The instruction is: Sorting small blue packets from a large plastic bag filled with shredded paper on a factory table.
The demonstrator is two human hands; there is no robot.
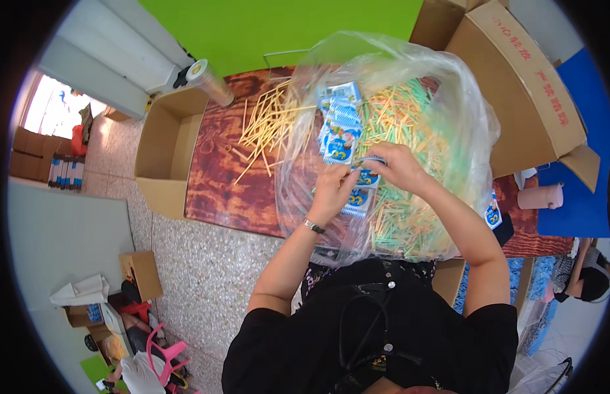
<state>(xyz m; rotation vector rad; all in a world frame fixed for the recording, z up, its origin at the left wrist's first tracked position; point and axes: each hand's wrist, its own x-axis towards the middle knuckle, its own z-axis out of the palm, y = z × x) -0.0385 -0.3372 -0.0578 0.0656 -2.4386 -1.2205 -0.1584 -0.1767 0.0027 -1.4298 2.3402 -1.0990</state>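
Plastic bag (449, 98) veils sticks | both hands' fingers (347, 180) pinch blue packet (367, 177), part-hidden

A large plastic bag (449, 118) is sitting on the bench (219, 177), directly in front of the person. Inside it, a heap of thin sticks (403, 217) is lying to the right, and a stack of small packets (337, 128) is lying to the left of that heap. Both hands are reaching into the bag, the left hand (332, 190) just beside the right hand (398, 167), with one packet (368, 177) lying between them. Loose sticks (269, 128) are lying on the bench left of the bag. An open box (167, 148) is standing against the bench's left edge, and a bigger box (528, 85) is lying to the bag's right.
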